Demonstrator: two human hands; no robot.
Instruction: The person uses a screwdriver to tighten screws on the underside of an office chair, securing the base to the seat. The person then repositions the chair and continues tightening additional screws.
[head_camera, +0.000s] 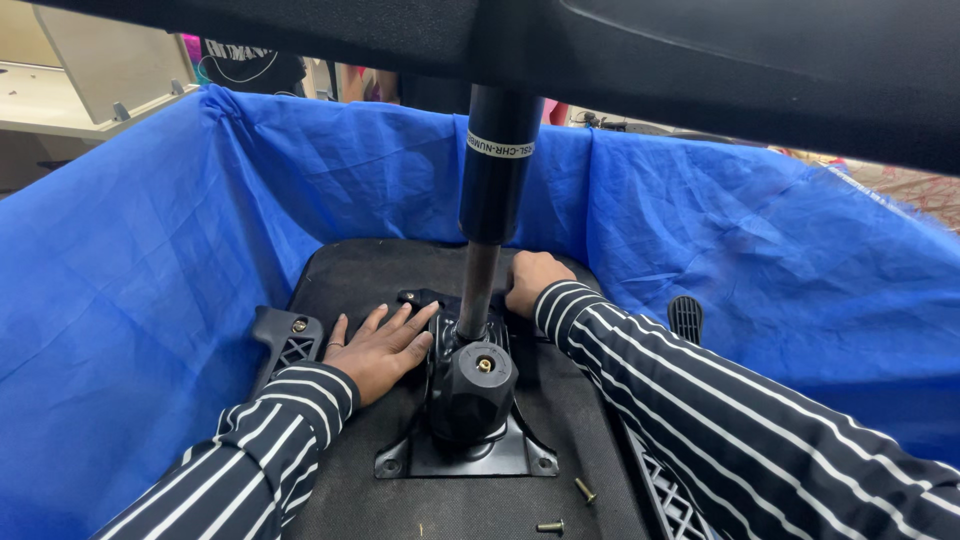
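Note:
An upturned office chair seat (350, 265) lies underside up inside a blue-lined bin. A black metal tilt mechanism plate (462, 455) is on it, with a round black knob (473, 390) and a gas lift cylinder (490, 200) rising from it toward the chair base overhead. My left hand (378, 346) lies flat with fingers spread on the seat, fingertips touching the mechanism's left edge. My right hand (530, 280) is curled on the far right side of the mechanism, behind the cylinder; what its fingers grip is hidden.
Blue fabric walls (150, 260) surround the seat on all sides. Black armrest brackets sit at the left (288, 340) and right (685, 318). Two brass screws (585, 490) (550, 525) lie loose near the front. The black chair base (600, 50) looms overhead.

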